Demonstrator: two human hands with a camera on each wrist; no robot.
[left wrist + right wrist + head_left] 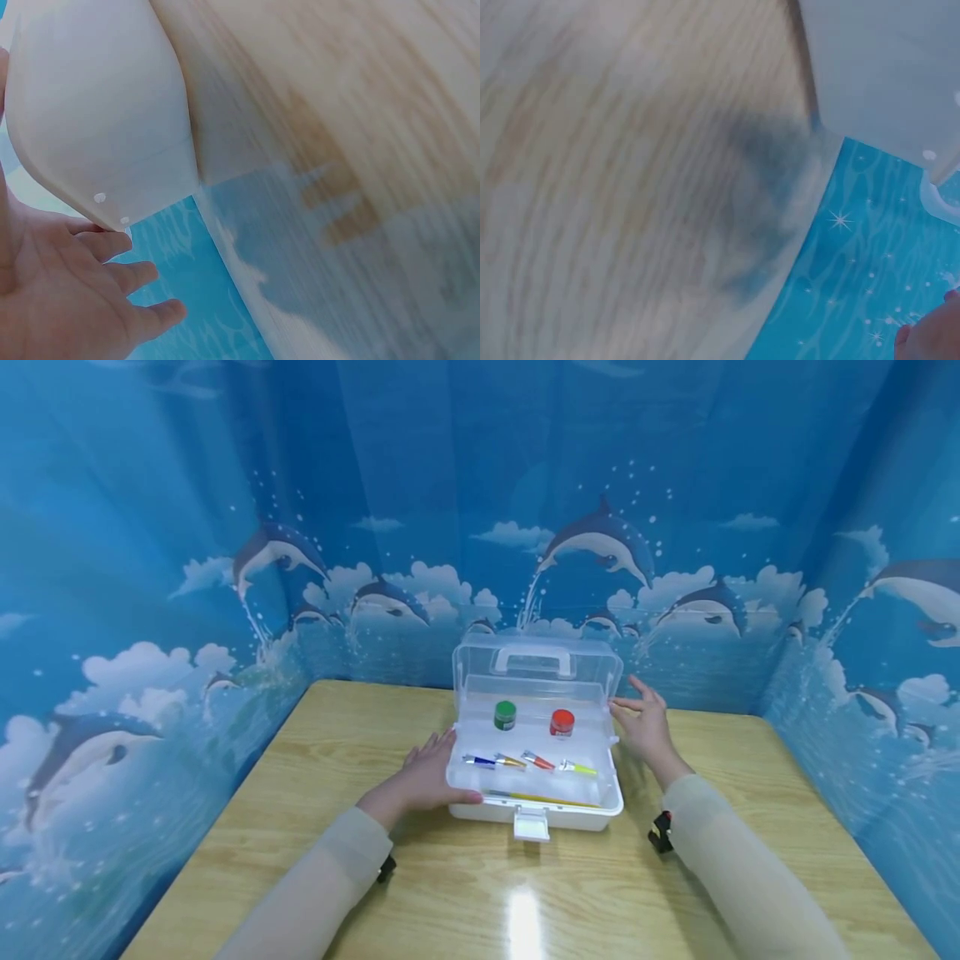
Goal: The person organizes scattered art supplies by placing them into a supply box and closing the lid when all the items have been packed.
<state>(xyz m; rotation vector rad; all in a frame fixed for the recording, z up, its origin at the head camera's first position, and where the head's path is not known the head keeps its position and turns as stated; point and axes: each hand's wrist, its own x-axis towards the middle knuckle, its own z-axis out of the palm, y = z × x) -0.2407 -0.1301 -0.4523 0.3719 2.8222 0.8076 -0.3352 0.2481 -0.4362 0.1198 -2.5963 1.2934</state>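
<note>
A white plastic box with a clear lid stands on the table, its lid raised. Inside lie a green-lidded jar, a red-lidded jar, several small slim items in blue, gold, red and yellow, and a long thin yellow stick by the front. My left hand rests against the box's left side, thumb on the front left rim, fingers extended. At the lid's right edge is my right hand, fingers spread and fingertips close to the lid. Only part of it shows in the right wrist view.
Wood-grain table lies under the box. Blue dolphin-print curtains hang around the back and sides. A white latch hangs down at the box's front.
</note>
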